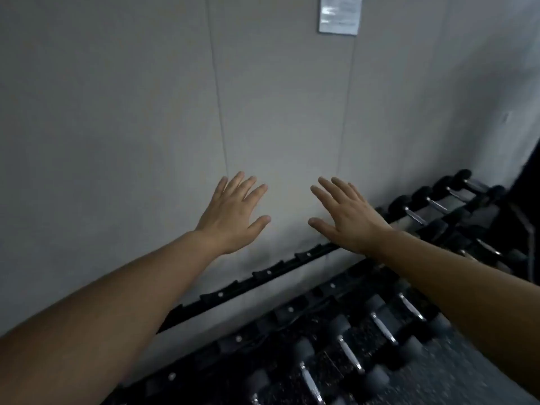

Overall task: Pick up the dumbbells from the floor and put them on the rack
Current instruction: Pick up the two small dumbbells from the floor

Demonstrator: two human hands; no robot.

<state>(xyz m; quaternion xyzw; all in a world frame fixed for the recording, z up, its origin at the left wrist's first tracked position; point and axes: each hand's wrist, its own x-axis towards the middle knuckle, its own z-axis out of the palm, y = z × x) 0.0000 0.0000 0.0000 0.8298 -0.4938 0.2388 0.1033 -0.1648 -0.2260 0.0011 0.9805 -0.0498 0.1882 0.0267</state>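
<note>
Sign (339, 13) on wall, writing unreadable

The wall (146, 112) filling most of the frame looks matt, a smooth grey panelled surface with thin seams. The sheet (339, 13) at the top edge looks like glossy laminated paper. In the lower right, the dumbbells (347, 350) have shiny chromed metal handles and matt dark ends that look like rubber. The rack (263, 274) rails look like matt black metal with small bright rivets. The floor (479, 384) at the bottom right looks speckled, rough rubber.
</note>
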